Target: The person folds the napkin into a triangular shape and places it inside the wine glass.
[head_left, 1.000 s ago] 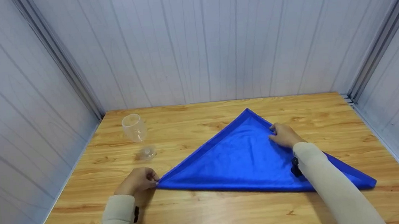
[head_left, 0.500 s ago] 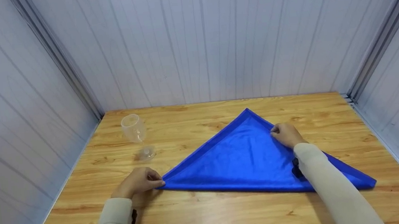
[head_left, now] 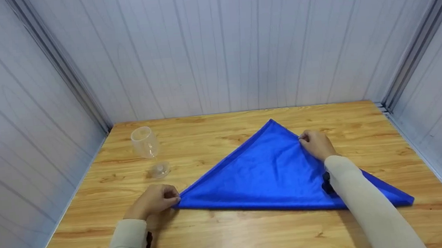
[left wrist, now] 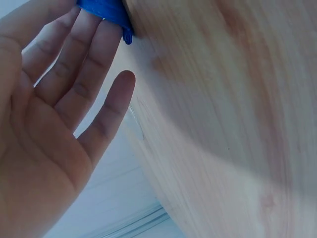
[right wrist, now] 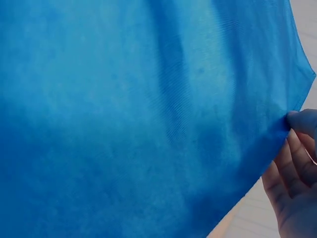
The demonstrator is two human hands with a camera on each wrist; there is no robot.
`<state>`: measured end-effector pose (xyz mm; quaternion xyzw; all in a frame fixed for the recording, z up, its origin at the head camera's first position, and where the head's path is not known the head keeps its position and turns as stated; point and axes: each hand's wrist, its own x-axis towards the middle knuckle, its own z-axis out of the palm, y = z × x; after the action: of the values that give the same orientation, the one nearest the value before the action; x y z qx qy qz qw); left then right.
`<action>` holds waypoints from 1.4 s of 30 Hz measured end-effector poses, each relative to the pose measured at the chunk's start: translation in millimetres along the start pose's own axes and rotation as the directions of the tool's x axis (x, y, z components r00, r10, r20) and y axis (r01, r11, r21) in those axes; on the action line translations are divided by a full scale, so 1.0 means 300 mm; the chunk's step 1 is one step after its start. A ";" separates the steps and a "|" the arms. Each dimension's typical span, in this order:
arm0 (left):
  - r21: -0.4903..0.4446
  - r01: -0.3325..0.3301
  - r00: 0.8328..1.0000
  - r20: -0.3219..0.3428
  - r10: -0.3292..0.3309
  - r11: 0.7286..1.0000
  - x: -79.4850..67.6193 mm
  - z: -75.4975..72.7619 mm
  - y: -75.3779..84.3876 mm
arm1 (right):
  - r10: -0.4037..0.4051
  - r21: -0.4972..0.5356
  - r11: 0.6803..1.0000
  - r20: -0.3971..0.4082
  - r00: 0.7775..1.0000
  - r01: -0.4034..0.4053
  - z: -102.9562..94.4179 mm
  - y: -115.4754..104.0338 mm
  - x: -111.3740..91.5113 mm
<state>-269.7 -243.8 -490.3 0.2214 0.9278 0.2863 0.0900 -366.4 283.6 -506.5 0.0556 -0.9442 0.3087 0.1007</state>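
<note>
A shiny blue cloth napkin (head_left: 266,172), folded into a triangle, lies on the wooden table with its peak pointing to the back wall. At its left corner my left hand (head_left: 155,200) pinches the tip between thumb and fingers; the left wrist view shows the blue corner (left wrist: 106,11) at the fingertips. My right hand (head_left: 317,144) pinches the right slanted edge, partway down from the peak. In the right wrist view the thumb (right wrist: 302,121) presses on the cloth's edge, fingers behind it. The right forearm covers part of the cloth.
A clear stemmed wine glass (head_left: 146,143) stands upright at the back left, beyond my left hand. Pale panelled walls (head_left: 221,47) enclose the wooden table (head_left: 232,244) at the back and both sides.
My left fingers have shifted slightly on the left corner. My right fingers have closed on the slanted edge, and the darker border strip along that edge no longer shows. The view has shifted slightly.
</note>
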 end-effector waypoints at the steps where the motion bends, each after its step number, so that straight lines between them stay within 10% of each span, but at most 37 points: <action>1: 0.005 0.016 1.000 0.001 -0.016 1.000 0.003 0.002 0.000 | 0.006 0.005 1.000 -0.014 1.000 -0.006 0.000 -0.004 0.002; 7: 0.032 0.024 1.000 -0.014 -0.023 0.999 0.011 0.015 -0.007 | 0.028 0.032 0.999 -0.072 0.997 -0.025 0.010 -0.023 0.011; 14: 0.004 0.022 1.000 -0.010 -0.022 1.000 0.014 0.020 -0.005 | 0.053 -0.022 0.998 0.107 0.993 -0.051 0.021 0.011 -0.004; 33: -0.054 0.004 0.998 0.066 0.000 0.999 -0.024 -0.002 -0.021 | -0.010 -0.047 0.999 0.230 0.973 0.021 -0.008 -0.002 -0.008; 42: -0.043 0.001 0.998 0.066 0.002 0.999 -0.027 0.003 -0.022 | -0.023 -0.074 0.997 0.182 0.983 0.037 -0.006 0.000 -0.013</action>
<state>-264.6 -251.8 -494.5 0.2288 0.9180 0.2989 0.1251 -362.3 285.1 -506.0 0.0936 -0.9597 0.2639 0.0214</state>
